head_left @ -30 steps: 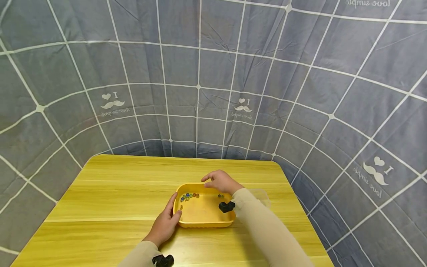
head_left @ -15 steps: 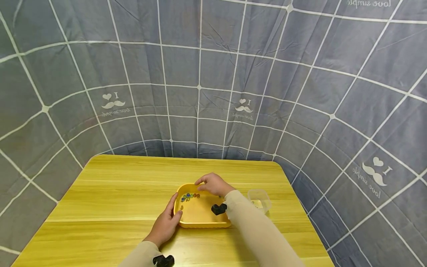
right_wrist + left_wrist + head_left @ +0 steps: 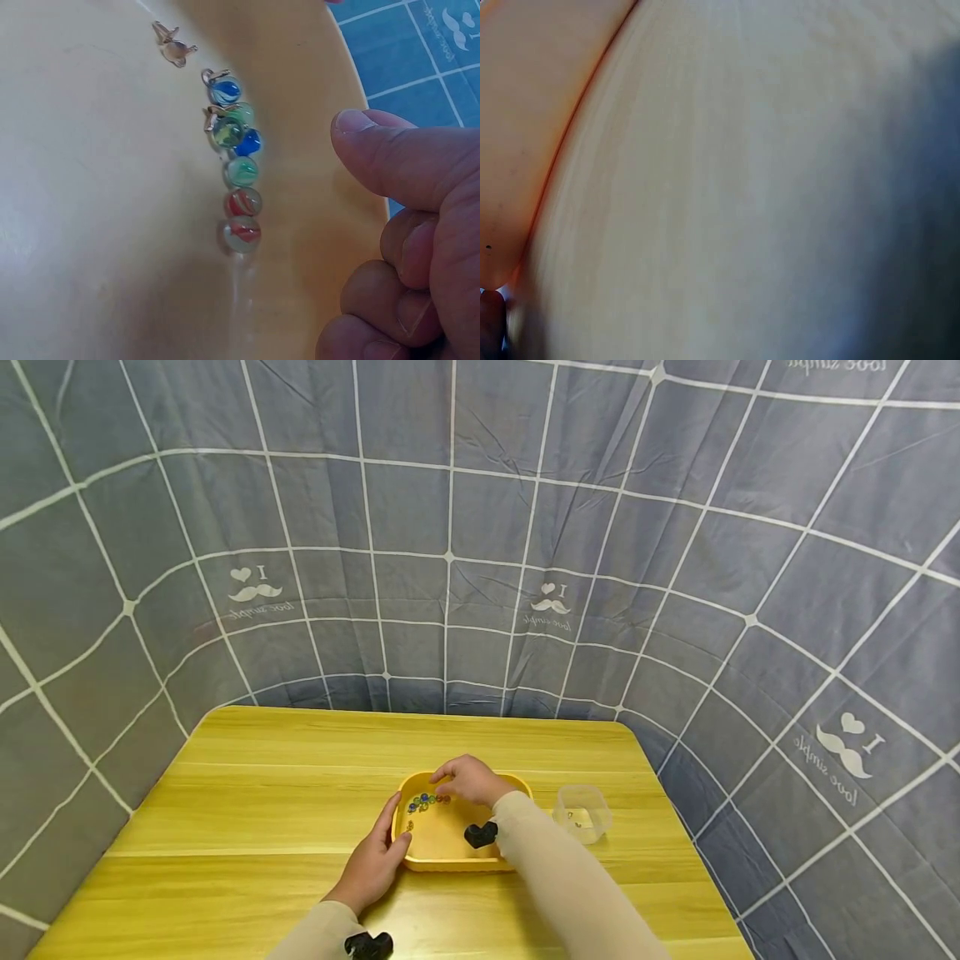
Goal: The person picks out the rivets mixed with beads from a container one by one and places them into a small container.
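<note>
A yellow plastic tray [image 3: 457, 865] sits on the table. My left hand [image 3: 372, 862] grips its left end, thumb over the rim; only a fingertip and the tray's outer wall [image 3: 540, 97] show in the left wrist view. My right hand [image 3: 474, 781] hovers over the tray's far side, index finger and thumb apart, other fingers curled, nothing visibly held. Left of it, several glass marbles [image 3: 242, 172] lie in a row along the wall, blue, green and red swirled. Small gold-coloured metal pieces with prongs, like split pins [image 3: 175, 51], lie at and beyond the row's end.
A clear plastic container [image 3: 582, 814] stands right of the tray, a few small pieces in its bottom. Under everything is a yellow wood-grain table [image 3: 247, 810]. A grey-blue checked curtain [image 3: 405, 585] hangs behind and around it.
My right hand has moved left and slightly nearer, toward the marbles, and its sleeve has uncovered the clear container. My left hand keeps its hold on the tray.
</note>
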`<state>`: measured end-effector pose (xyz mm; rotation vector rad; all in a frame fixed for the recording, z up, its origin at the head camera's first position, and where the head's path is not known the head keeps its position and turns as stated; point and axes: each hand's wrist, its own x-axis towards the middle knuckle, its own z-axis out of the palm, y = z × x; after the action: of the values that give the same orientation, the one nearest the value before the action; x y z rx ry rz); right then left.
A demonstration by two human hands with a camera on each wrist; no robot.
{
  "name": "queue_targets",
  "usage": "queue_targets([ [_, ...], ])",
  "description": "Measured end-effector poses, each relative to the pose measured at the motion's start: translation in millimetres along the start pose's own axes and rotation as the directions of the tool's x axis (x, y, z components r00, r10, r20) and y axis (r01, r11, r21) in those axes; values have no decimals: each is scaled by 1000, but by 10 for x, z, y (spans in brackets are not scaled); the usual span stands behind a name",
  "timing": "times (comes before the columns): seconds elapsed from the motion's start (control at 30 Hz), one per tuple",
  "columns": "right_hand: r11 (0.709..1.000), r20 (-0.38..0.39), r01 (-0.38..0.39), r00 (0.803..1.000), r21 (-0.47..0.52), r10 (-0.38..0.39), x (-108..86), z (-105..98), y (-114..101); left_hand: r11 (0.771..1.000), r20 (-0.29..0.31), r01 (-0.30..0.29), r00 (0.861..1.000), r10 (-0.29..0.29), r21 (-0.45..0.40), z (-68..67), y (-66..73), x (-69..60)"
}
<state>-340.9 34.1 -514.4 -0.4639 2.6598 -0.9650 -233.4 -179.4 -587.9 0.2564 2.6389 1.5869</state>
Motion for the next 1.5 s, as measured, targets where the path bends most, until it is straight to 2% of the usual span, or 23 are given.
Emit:
queue_targets([
  [0.1,999,9,-6,1000,39,6,17,50,12,1000,-1,-3,1000,3,-1,4,-10,-1],
  [0.2,999,10,-10,1000,37,9,28,99,20,1000,-4,-8,1000,8,-7,12,-17,-2],
  [0.53,999,17,8,1000,-35,-8,56,235,24,1000,-17,-20,1000,20,-11,33,-49,-13],
  [0.87,1000,57,-9,998,-7,9,43,343,-12,1000,-9,-27,1000,26,-16,42,-65,-15],
  [1.2,995,83,29,996,-93,-21,78,432,5,999,-35,-43,998,43,6,63,-99,-5],
  [1.5,997,91,36,995,-74,-29,120,504,42,999,-37,-51,998,51,12,77,-143,-1],
])
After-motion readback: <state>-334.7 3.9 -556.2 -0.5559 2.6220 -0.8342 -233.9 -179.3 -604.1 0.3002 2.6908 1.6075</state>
